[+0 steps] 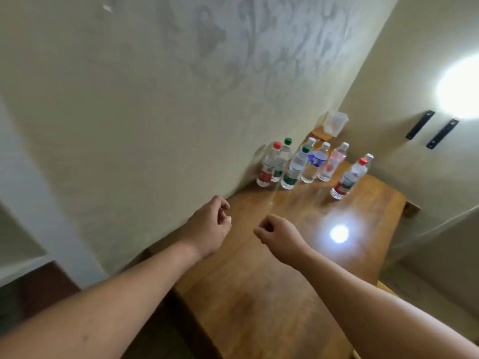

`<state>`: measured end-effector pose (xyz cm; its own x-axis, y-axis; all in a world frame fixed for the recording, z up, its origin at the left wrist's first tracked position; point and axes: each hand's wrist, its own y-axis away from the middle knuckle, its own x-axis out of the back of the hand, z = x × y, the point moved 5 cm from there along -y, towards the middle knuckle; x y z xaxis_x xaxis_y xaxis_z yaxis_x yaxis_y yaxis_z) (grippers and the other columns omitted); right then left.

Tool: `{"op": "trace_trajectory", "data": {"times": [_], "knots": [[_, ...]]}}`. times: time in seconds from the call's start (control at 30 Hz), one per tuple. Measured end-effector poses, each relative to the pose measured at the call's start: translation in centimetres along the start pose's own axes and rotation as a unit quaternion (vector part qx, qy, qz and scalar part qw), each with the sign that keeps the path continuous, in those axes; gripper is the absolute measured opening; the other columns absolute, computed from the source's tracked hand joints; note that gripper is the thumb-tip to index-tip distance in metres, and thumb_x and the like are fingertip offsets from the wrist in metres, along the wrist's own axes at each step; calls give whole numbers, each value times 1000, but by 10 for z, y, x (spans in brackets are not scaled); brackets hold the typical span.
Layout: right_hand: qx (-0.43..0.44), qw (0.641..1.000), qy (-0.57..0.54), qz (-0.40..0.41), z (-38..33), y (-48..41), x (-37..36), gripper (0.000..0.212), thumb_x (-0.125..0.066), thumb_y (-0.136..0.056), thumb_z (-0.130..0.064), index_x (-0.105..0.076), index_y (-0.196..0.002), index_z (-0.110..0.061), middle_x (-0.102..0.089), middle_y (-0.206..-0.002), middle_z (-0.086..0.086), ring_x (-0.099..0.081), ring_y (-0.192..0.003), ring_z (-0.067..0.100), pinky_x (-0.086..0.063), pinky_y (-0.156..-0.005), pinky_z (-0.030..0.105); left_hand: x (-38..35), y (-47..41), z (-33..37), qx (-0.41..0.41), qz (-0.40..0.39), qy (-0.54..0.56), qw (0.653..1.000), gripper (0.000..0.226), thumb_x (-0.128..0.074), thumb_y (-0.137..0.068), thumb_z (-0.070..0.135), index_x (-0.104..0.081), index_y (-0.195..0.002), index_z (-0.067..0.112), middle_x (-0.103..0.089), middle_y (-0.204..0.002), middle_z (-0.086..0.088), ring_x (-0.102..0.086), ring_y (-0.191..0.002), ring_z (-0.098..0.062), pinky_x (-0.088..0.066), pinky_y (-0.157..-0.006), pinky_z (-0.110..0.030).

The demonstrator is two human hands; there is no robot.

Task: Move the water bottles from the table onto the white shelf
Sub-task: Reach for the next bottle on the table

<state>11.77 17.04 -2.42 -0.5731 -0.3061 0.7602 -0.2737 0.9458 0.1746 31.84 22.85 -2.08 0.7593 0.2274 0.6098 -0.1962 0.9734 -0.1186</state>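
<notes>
Both hands are empty, fingers curled loosely: the left hand (210, 224) and right hand (278, 234) hang over the counter (259, 294). The water bottles (305, 164) stand close together at the far end. Grabbing one fast could knock its neighbours over.

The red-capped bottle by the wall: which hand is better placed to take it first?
Probably the left hand. It hovers empty near the wall, on the side of the red-capped bottle. The right hand, also empty, is nearer the table's middle.
</notes>
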Motion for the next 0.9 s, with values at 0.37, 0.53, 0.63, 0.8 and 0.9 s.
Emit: {"op": "trace_trajectory", "data": {"times": [0.37,0.53,0.63,0.8,0.9], "knots": [[-86,994,10,64,236,-172,147,10,-71,-99,-32,-69,-96,-22,-70,-93,-6,-64,-85,12,-43,-63,24,-264,-200,94,22,-81,24,996,26,-68,-98,22,-60,-123,25,-66,-95,5,-64,-88,-16,-52,-80,-33],[-128,981,-30,145,309,-246,212,26,-74,-95,-30,-64,-112,-13,-70,-104,2,-64,-94,24,-41,-74,32,-349,-280,133,16,-108,34,993,33,-67,-97,22,-57,-128,25,-66,-99,3,-66,-91,-19,-56,-85,-37],[-166,957,-86,222,339,-279,245,55,-85,-87,-35,-58,-128,-9,-65,-121,7,-65,-109,26,-47,-81,36,-387,-319,146,8,-118,23,993,36,-67,-95,20,-57,-129,24,-64,-99,4,-65,-94,-21,-57,-92,-40],[-191,939,-96,271,369,-328,262,89,-94,-75,-45,-46,-141,-10,-52,-142,11,-55,-133,30,-50,-109,45,-432,-354,155,31,-124,19,992,39,-67,-95,18,-57,-133,22,-60,-99,7,-63,-97,-20,-55,-98,-42],[-193,935,-97,281,373,-351,261,95,-94,-74,-50,-43,-144,-11,-51,-144,10,-54,-137,32,-50,-110,49,-447,-362,155,37,-121,10,992,41,-66,-89,29,-56,-129,29,-62,-97,13,-67,-96,-22,-56,-99,-45]]}}
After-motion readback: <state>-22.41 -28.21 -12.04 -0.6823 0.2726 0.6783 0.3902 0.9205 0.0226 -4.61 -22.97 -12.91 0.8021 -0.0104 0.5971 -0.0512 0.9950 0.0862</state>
